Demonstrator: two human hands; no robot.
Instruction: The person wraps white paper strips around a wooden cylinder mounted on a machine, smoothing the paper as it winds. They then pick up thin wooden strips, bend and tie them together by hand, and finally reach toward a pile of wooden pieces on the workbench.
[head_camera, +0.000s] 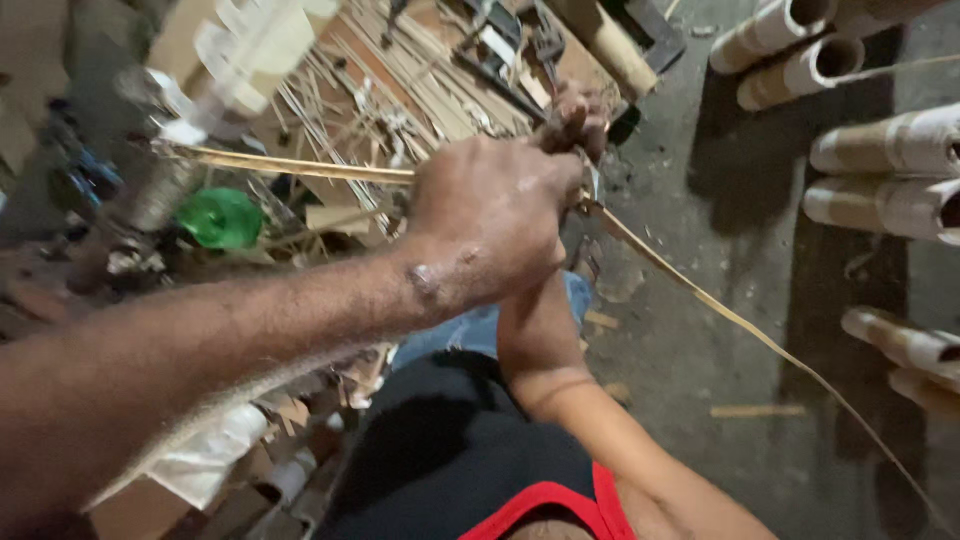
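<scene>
My left hand is closed around a long thin bamboo strip that runs in from the left. The strip carries on past my hands, down to the lower right over the floor. My right hand sits just beyond the left one, fingers curled around a small metal blade or tool at the strip; most of that hand is hidden behind the left. Both hands meet at the same spot on the strip, above my knee in blue jeans.
A heap of thin bamboo slivers and tools lies ahead on the floor. A green round object rests at the left. Several cut bamboo tubes are stacked along the right edge. The concrete floor is dusty.
</scene>
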